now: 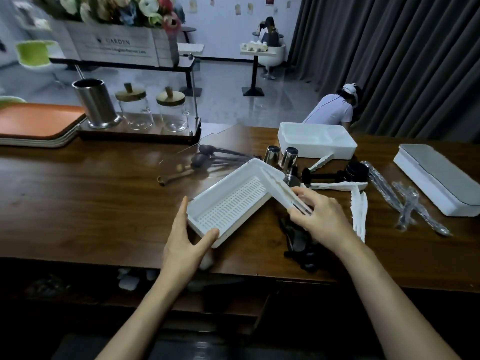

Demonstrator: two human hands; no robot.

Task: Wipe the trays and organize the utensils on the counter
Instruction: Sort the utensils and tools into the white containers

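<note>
Head view looks down on a dark brown wooden counter [91, 203]. On it, near the front edge and in the middle of the frame, is a white rectangular plastic tray with a slotted floor [233, 203], turned diagonally. The left hand [181, 242] holds its near corner: the thumb lies along the near wall and the fingers, close together and nearly straight, lie along the left wall. The right hand [319, 216] has its fingers curled round a white slatted plastic strip [283, 193], which rests at an angle across the tray's right end. Whether the tray is lifted off the wood cannot be told.

Under the right wrist lies a dark crumpled cloth [298, 240]. Just beyond the tray stand two short polished steel cylinders [281, 157], with a cluster of dark long-handled spoons [220, 157] to their left and black measuring cups [355, 170] to their right. White plastic utensils [359, 214] lie to the right of the right hand, and clear-wrapped cutlery [407, 203] lies further right. A deep white open plastic box [317, 140] sits at the back edge. A white flat box with a grey lid [436, 178] sits at far right.

At far left is a stack of orange-topped serving trays [39, 124]. Beside it stand a tall steel canister [96, 102] and two clear glass jars with wooden lids [153, 109]. Beyond the counter, a person in a white top [335, 110] crouches by a dark curtain.
</note>
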